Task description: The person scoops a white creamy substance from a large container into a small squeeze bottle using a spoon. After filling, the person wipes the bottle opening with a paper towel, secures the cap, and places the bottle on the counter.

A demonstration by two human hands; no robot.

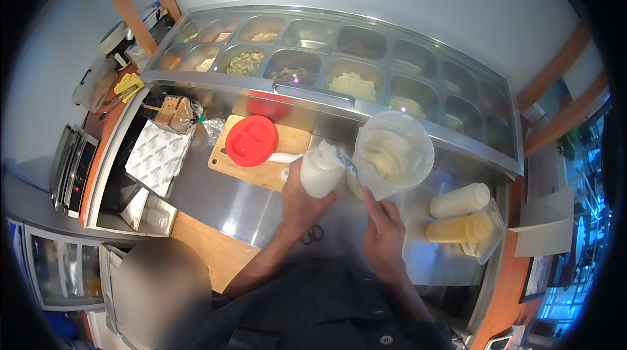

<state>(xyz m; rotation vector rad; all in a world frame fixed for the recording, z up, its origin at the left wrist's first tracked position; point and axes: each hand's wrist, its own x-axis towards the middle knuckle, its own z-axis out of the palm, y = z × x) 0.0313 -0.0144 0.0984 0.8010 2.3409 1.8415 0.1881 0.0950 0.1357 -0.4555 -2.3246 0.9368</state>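
My left hand [302, 200] grips a white squeeze bottle [319, 176] without its cap, with white sauce heaped at its mouth. In my right hand [384, 230] is a spoon [349, 166], its sauce-smeared end touching the bottle's mouth. A large translucent plastic tub [397, 154], with pale creamy sauce inside, stands just right of the spoon. Left of the bottle, a red lid [251, 140] rests on a wooden cutting board [223, 156], and a white-handled knife [284, 157] lies partly under it. A small white round piece, perhaps the bottle's cap, shows beside my left fingers.
A glass-covered rail of steel food pans [274, 86] runs behind the counter. Two squeeze bottles, one white [460, 200] and one yellow [458, 229], lie by a clear container [490, 242] on the right. Printed paper sheets [159, 154] and bagged bread [174, 113] are on the left.
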